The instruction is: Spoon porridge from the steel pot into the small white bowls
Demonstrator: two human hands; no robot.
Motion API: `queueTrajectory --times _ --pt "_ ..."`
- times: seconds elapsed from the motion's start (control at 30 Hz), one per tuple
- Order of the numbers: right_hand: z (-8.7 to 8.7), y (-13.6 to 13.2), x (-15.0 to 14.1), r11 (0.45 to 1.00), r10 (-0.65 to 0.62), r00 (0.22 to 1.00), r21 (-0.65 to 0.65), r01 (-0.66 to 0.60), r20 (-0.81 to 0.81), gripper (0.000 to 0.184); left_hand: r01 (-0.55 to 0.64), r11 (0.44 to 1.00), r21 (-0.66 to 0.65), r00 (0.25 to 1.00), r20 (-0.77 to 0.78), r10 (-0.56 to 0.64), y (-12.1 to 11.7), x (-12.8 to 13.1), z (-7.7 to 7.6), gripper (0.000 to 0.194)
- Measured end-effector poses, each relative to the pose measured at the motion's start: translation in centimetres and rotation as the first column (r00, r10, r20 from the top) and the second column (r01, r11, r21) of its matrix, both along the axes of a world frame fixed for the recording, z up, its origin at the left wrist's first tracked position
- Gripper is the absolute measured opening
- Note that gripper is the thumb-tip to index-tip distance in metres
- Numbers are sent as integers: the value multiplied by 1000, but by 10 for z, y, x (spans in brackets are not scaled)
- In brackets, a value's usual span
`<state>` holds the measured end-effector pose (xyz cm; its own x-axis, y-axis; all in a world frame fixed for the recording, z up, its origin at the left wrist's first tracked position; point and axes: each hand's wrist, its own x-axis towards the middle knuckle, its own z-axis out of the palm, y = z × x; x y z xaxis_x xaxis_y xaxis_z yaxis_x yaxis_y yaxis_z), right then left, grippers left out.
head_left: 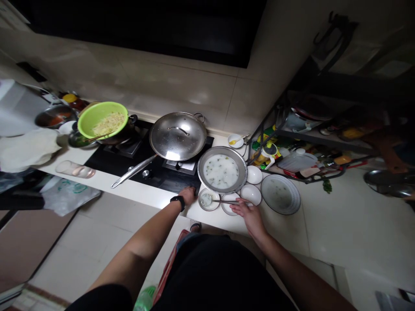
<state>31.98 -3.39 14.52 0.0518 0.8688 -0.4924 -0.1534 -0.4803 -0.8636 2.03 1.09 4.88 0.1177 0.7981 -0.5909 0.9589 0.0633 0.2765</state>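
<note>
My right hand (249,214) grips the handle of a metal ladle (231,202) between thumb and fingers. The ladle's head, with white soup and green bits in it, rests in or just over a small bowl (201,207). My left hand (188,195), with a dark band at the wrist, is curled at the right front of the black gas hob (165,185); what its fingertips grip is hidden. Just beyond the hands stands a steel basin (244,166) of white soup with green pieces. Small white bowls (251,195) surround its near side, one under the ladle handle.
A lidded steel wok (178,137) sits on the hob, its long handle pointing front left. Farther left stands a green colander (84,121) with pale shreds. A ribbed bowl (294,196) of soup is at right, before a crowded rack (311,178). A glass (75,169) lies near the counter's edge.
</note>
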Motion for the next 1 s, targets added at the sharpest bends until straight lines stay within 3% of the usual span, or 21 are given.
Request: queueTrajectory --times 0.3,0.53,0.77,0.87,0.93,1.0 --pt "20 3 15 999 -33 999 4 33 -24 53 3 1000 2 1000 6 -3 0 0 1 33" --pt "42 27 32 994 -98 994 49 100 -42 45 22 1000 8 1000 -3 -22 0 1 1 34" --pt "31 72 35 976 -147 988 169 138 48 40 10 1000 11 1000 8 -10 0 0 -1 34" --pt "17 89 27 964 -115 980 258 70 163 42 2 1000 12 1000 12 -2 0 0 0 34" --pt "11 94 23 932 -47 949 357 -71 312 41 -4 1000 7 1000 9 4 0 0 1 34" --pt "10 94 21 819 32 847 472 -327 530 35 0 1000 2 1000 6 0 0 0 2 33"
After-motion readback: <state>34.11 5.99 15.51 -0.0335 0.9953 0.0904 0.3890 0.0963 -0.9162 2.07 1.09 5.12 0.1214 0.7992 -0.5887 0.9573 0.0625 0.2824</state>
